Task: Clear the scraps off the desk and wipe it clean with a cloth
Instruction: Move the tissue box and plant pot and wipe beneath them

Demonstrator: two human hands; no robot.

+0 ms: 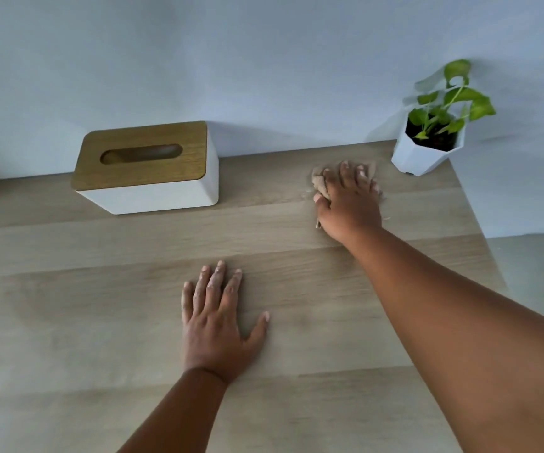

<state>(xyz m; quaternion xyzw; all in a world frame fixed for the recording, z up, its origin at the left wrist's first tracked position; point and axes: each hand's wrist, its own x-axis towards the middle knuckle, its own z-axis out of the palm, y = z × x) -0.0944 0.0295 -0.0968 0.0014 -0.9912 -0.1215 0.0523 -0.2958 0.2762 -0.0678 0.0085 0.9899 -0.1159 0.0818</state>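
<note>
A crumpled beige cloth [320, 183] lies on the light wooden desk [100, 322] at the back right. My right hand [349, 201] presses down on it. The fingers are spread over the cloth, and the thumb holds a bunched fold against the index finger. Most of the cloth is hidden under the palm. My left hand [218, 318] rests flat on the desk near the middle, fingers straight and slightly apart, holding nothing. I see no scraps on the desk surface.
A white tissue box with a wooden lid [146, 168] stands at the back left against the wall. A small green plant in a white pot [427, 148] sits at the back right corner, close to my right hand. The desk's right edge runs just beyond the pot.
</note>
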